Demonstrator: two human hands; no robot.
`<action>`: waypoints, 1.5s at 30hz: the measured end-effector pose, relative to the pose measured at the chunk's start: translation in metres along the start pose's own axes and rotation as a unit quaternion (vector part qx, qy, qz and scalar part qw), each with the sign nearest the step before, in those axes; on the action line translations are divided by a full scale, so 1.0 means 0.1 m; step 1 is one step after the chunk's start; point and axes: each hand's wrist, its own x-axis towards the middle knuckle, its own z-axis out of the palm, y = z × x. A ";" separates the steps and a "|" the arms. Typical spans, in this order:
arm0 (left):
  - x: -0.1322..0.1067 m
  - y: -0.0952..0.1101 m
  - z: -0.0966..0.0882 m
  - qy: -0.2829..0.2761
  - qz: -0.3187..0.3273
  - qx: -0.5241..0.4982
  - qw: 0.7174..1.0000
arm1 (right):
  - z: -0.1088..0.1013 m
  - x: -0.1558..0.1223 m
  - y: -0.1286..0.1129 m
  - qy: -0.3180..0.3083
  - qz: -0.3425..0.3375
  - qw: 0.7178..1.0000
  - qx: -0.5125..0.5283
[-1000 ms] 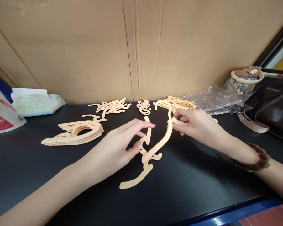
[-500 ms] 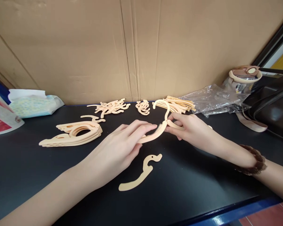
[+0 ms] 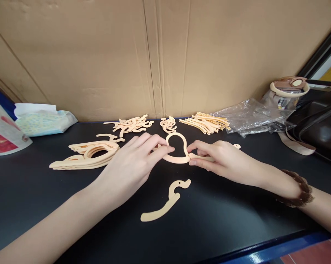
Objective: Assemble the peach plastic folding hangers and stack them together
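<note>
Between my hands is a beige folding hanger (image 3: 179, 160), its curved hook standing up from the joint in the middle. My left hand (image 3: 138, 157) pinches the hanger's left arm, with part of that arm hidden behind the fingers. At the joint, my right hand (image 3: 219, 156) grips the right arm between thumb and fingers. A loose hanger piece (image 3: 161, 211) with a hooked end and a small hole lies on the black table in front of my hands. Left of my left hand rests a stack of folded hangers (image 3: 80, 163), with a single small part (image 3: 109, 137) just behind it.
Along the cardboard (image 3: 99, 58) at the back lie a pile of curved parts (image 3: 132, 124), small hooks (image 3: 168, 124) and long arms (image 3: 206, 123). Clear plastic bags (image 3: 242, 117), a bottle (image 3: 284, 93) and a black bag (image 3: 322, 124) are at right; a tissue pack (image 3: 44, 121) is at left.
The held hanger's hook and joint have shifted down and to the left. My left hand has moved up and left along with the left arm, and my right hand has come slightly lower.
</note>
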 end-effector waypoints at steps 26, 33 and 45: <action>0.08 0.34 -0.07 -0.080 -0.244 -0.390 0.884 | 0.07 -0.08 -0.18 -0.030 -0.071 0.995 0.066; 0.11 0.35 0.06 -0.052 -0.272 -0.612 0.741 | 0.08 -0.10 -0.19 0.002 -0.120 0.992 0.048; 0.11 0.30 0.03 0.005 -0.276 -0.641 0.716 | 0.04 -0.09 -0.15 0.052 -0.096 0.992 0.069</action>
